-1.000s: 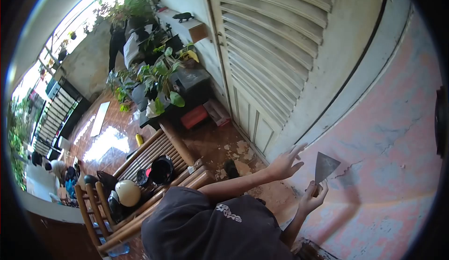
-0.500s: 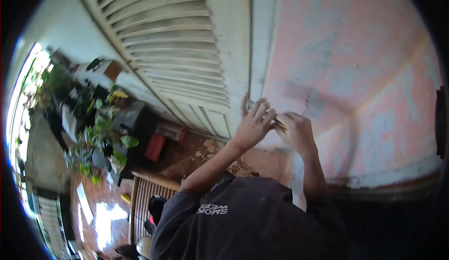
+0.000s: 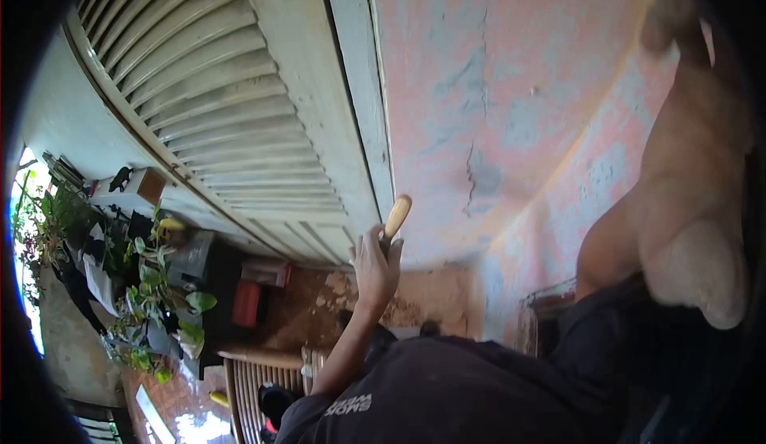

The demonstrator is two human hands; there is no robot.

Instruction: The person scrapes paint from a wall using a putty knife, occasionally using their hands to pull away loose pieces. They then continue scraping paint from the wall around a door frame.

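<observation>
My left hand [image 3: 375, 272] is raised in front of the wall and closed around a tool with a pale wooden handle [image 3: 397, 217]. The handle sticks up out of the fist, and the tool's other end is hidden by my fingers. At the upper right my right hand [image 3: 674, 21] is lifted close to the camera, apart from the tool. It is blurred and partly cut off by the dark edge of view, so its fingers do not show clearly. Facing me is a wall [image 3: 511, 69] with patchy pink and grey-blue paint and a dark vertical crack [image 3: 471, 177].
A cream louvred door [image 3: 215, 101] stands left of the wall. Potted plants [image 3: 152, 292], a red box [image 3: 247, 303] and a white box [image 3: 128, 189] are at the left. Below is a slatted wooden bench [image 3: 243, 384]. Flaking patches mark the reddish floor [image 3: 291, 328].
My hands were together on the tool and have separated. My right hand has let go and swung up to the upper right. The view has shifted to the right.
</observation>
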